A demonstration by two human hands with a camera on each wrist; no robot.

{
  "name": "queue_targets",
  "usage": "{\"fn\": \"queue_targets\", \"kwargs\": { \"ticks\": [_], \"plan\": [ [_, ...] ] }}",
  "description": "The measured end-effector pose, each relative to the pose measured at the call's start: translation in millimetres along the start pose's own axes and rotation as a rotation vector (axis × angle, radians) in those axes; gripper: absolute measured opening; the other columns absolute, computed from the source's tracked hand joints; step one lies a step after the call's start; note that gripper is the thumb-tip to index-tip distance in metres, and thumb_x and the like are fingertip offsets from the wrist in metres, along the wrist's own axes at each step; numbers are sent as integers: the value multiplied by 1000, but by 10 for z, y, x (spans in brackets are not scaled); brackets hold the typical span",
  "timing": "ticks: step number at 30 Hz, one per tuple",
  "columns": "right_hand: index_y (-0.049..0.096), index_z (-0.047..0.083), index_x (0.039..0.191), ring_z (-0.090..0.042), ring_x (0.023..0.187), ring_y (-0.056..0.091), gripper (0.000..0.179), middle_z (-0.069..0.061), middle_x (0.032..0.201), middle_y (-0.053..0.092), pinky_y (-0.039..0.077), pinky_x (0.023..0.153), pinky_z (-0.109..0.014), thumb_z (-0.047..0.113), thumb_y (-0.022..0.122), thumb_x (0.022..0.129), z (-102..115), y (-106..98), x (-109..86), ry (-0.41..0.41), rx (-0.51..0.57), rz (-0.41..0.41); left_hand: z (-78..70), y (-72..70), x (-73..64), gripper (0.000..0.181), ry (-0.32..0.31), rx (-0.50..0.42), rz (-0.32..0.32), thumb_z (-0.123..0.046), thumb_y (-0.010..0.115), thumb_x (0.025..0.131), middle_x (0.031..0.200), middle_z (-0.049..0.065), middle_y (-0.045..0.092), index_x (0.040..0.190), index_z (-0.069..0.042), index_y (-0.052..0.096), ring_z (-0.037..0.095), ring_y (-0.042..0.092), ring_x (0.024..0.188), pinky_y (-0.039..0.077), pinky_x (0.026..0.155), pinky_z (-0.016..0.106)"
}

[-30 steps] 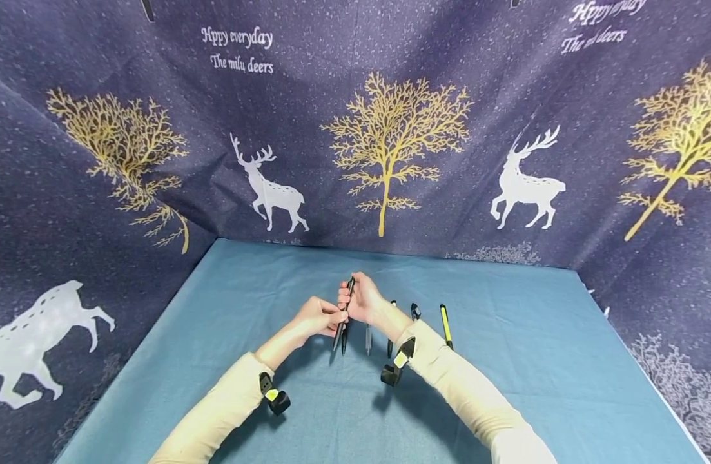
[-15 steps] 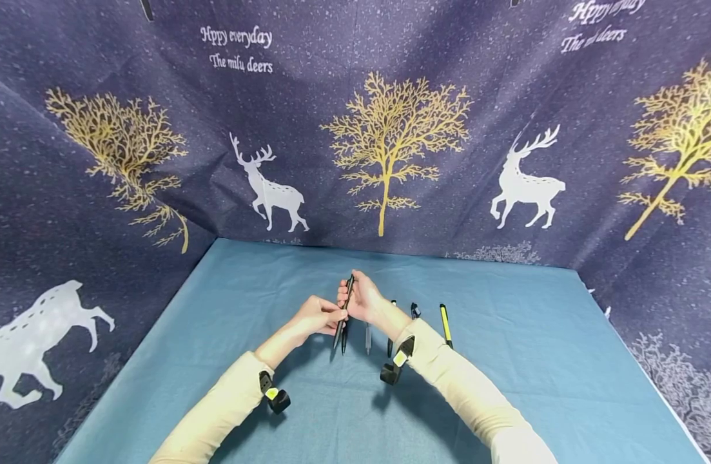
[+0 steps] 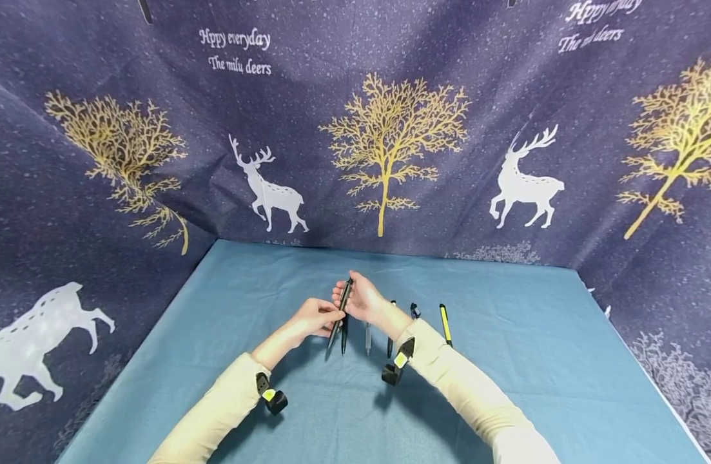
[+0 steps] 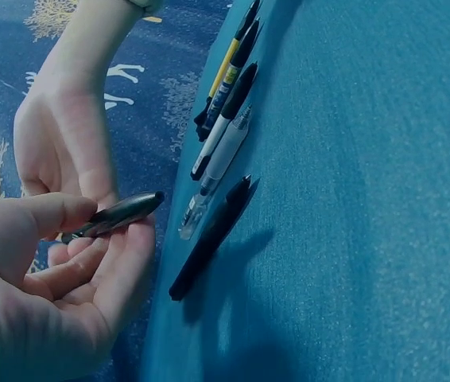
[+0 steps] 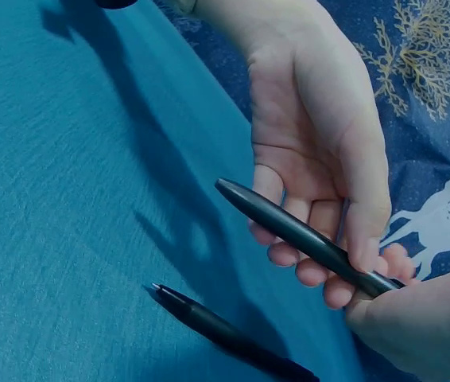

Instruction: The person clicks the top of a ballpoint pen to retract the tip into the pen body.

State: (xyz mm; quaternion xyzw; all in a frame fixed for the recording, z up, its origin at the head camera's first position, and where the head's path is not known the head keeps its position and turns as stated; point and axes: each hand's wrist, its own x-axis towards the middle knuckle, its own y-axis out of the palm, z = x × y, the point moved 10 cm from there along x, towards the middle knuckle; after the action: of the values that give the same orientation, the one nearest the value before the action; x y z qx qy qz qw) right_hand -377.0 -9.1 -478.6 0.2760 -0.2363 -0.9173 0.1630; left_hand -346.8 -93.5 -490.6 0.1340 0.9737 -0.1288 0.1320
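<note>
Slim, glossy black cylindrical pen (image 5: 289, 227), apparently plastic: likely light, stiff, slippery. Left hand (image 3: 316, 318) pinches mid-barrel, probably the surest hold; right hand (image 3: 363, 300) grips the far end.

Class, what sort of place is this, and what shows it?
Probably a makeshift recording space: a printed deer backdrop hangs behind a blue-covered table, and the person wears small black wrist cameras.

Beyond the cloth (image 3: 552, 335), the backdrop (image 3: 309, 116) shows a tree (image 3: 385, 161) at 12 o'clock. Lettering (image 3: 236, 39) sits at 11.
</note>
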Motion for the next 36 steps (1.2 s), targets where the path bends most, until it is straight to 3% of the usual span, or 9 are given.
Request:
{"fn": "queue_targets", "kwargs": {
  "ticks": [3, 7, 10, 14, 17, 19, 22, 29, 36],
  "plan": [
    [49, 2, 105, -22, 96, 53, 39, -14, 107, 50, 48, 93, -32, 33, 25, 107, 18, 4, -8, -12, -30, -16, -11, -24, 7, 26, 2, 1, -7, -16, 64, 93, 89, 6, 68, 110, 3, 68, 13, 63, 72, 61, 70, 33],
    [45, -5, 127, -30, 119, 50, 42, -23, 128, 49, 40, 112, -37, 28, 28, 106, 9, 9, -18, -5, -55, -27, -27, -47, 8, 25, 3, -1, -13, -15, 63, 93, 91, 7, 68, 109, 3, 68, 12, 63, 72, 61, 69, 33],
    [34, -9, 141, -33, 131, 43, 48, -26, 140, 42, 34, 117, -37, 21, 30, 105, -6, 16, -21, 3, -79, -18, -30, -55, 3, 26, 2, -6, -18, -15, 63, 93, 94, 10, 69, 110, 4, 68, 13, 64, 73, 62, 70, 34],
    [29, -10, 145, -35, 136, 40, 48, -27, 145, 38, 33, 118, -37, 14, 31, 103, -11, 13, -26, 4, -145, -2, -11, -73, 13, 27, -3, -25, -32, -13, 63, 92, 95, 10, 69, 111, 5, 67, 13, 64, 74, 62, 73, 35],
    [32, -11, 143, -35, 135, 41, 45, -23, 130, 53, 33, 118, -37, 9, 33, 102, -7, 0, -30, -6, -190, -4, 11, -105, 26, 27, -8, -50, -53, -11, 63, 92, 95, 10, 70, 112, 6, 67, 13, 64, 74, 62, 74, 36],
    [36, -12, 139, -35, 132, 45, 42, -15, 105, 62, 34, 117, -37, 6, 34, 100, 0, -15, -29, -19, -201, -16, 19, -127, 30, 27, -7, -65, -67, -11, 64, 92, 94, 10, 71, 112, 7, 67, 13, 64, 75, 62, 74, 36],
    [42, -9, 128, -34, 124, 49, 32, -6, 87, 57, 36, 116, -38, 3, 36, 100, 6, -41, -28, -36, -193, -42, 41, -167, 38, 28, -13, -78, -84, -12, 64, 92, 94, 11, 71, 112, 7, 66, 13, 64, 75, 61, 73, 36],
    [39, -11, 137, -34, 134, 40, 39, -27, 140, 39, 35, 116, -38, 4, 37, 101, -21, -54, -16, -29, -181, -52, 69, -241, 40, 28, -27, -57, -107, -9, 61, 92, 98, 14, 71, 114, 9, 64, 13, 64, 76, 61, 75, 36],
    [41, -12, 138, -37, 137, 41, 41, -29, 144, 41, 37, 116, -37, 5, 36, 101, -60, 6, 16, -32, -254, -21, 101, -352, 33, 28, -49, -13, -155, -8, 62, 91, 104, 19, 69, 114, 8, 65, 17, 65, 80, 61, 75, 36]
  ]
}}
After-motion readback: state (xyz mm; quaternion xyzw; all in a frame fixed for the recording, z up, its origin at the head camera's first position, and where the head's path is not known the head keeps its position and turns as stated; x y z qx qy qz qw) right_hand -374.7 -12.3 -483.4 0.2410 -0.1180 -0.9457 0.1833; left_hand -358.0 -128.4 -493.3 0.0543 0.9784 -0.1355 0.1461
